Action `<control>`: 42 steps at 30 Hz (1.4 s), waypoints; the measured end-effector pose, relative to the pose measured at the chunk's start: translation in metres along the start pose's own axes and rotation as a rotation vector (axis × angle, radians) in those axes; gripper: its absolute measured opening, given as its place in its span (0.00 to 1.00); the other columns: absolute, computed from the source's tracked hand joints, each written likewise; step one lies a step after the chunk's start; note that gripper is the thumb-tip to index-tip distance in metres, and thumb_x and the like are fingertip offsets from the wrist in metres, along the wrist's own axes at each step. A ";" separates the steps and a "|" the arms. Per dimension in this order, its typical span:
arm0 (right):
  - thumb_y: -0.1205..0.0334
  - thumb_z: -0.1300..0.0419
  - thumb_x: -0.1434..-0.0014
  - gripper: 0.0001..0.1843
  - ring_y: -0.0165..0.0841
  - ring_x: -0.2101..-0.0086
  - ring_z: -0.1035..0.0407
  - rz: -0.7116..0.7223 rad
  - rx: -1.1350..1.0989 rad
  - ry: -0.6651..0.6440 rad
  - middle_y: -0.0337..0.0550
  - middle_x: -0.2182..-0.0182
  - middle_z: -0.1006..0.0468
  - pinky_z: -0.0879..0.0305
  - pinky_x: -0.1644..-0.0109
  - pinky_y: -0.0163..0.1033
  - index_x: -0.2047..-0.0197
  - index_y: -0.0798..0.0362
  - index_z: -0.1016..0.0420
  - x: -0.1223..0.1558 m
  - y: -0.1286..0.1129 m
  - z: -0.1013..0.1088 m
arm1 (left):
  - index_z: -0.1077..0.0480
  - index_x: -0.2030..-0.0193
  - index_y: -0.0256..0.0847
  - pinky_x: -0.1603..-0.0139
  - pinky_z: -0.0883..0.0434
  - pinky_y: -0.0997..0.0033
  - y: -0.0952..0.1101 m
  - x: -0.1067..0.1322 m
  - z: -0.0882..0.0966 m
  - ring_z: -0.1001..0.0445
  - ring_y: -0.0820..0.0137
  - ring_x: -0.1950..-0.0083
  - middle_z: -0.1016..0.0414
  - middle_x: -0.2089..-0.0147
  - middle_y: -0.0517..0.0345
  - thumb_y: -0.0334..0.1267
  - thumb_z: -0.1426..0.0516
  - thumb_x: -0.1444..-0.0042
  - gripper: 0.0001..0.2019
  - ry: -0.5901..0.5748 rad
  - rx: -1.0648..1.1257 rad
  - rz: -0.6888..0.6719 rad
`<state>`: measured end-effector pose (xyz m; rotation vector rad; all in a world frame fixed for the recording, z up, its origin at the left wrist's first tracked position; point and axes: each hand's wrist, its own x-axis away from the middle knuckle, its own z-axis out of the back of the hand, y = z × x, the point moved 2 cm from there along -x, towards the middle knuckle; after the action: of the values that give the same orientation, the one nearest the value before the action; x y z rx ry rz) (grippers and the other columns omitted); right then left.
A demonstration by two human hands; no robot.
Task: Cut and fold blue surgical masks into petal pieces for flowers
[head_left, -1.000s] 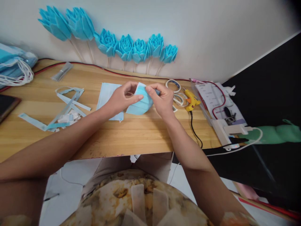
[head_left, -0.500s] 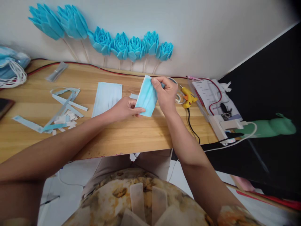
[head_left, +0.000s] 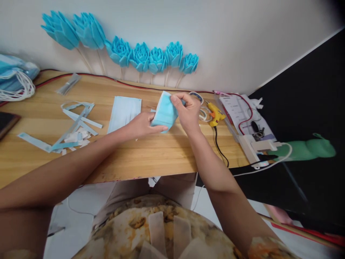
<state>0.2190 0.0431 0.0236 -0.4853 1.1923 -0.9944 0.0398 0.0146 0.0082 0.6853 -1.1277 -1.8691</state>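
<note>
A blue piece of face mask fabric point(head_left: 165, 112) is held up over the table between both my hands. My left hand point(head_left: 144, 125) pinches its lower left part, thumb in front and fingers behind. At its upper right edge, my right hand point(head_left: 188, 109) grips it between thumb and bent fingers. The fabric is bent, with a pale edge showing on the left. Flat on the table behind my left forearm lies a light blue mask sheet point(head_left: 125, 109), partly covered by that arm.
Cut strips point(head_left: 78, 117) and white scraps point(head_left: 77, 136) lie left. Blue fabric flowers point(head_left: 140, 57) on stems lean on the wall. A yellow glue gun point(head_left: 215, 114), tape rolls point(head_left: 203, 114), a power strip point(head_left: 249, 151) and a green bottle point(head_left: 307, 149) are right. A mask bundle point(head_left: 16, 77) sits far left.
The mask fabric has become more bent and tilted between my hands, its lower part now curling. Both hands keep their hold. The whole view has shifted slightly.
</note>
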 end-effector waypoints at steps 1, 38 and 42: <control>0.38 0.40 0.37 0.24 0.30 0.69 0.31 0.006 0.008 -0.010 0.37 0.72 0.24 0.35 0.62 0.37 0.67 0.51 0.20 0.001 -0.003 0.000 | 0.27 0.65 0.37 0.68 0.35 0.70 0.000 -0.001 0.002 0.29 0.68 0.67 0.25 0.69 0.58 0.53 0.36 0.51 0.19 0.041 0.028 -0.018; 0.34 0.40 0.39 0.25 0.30 0.66 0.32 -0.119 -0.108 0.113 0.37 0.70 0.29 0.34 0.62 0.38 0.64 0.49 0.24 0.000 0.019 -0.006 | 0.28 0.70 0.37 0.68 0.34 0.71 -0.002 0.000 -0.009 0.31 0.71 0.70 0.27 0.73 0.59 0.50 0.37 0.49 0.16 -0.003 0.149 0.032; 0.34 0.40 0.39 0.25 0.31 0.66 0.32 -0.154 -0.118 0.112 0.38 0.69 0.27 0.33 0.60 0.38 0.64 0.49 0.24 0.002 0.017 -0.007 | 0.27 0.71 0.38 0.69 0.34 0.71 0.001 0.002 -0.010 0.30 0.70 0.71 0.27 0.73 0.59 0.51 0.37 0.48 0.16 -0.026 0.136 -0.001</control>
<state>0.2187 0.0516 0.0072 -0.6293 1.3345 -1.0983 0.0470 0.0087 0.0046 0.7390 -1.2803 -1.8192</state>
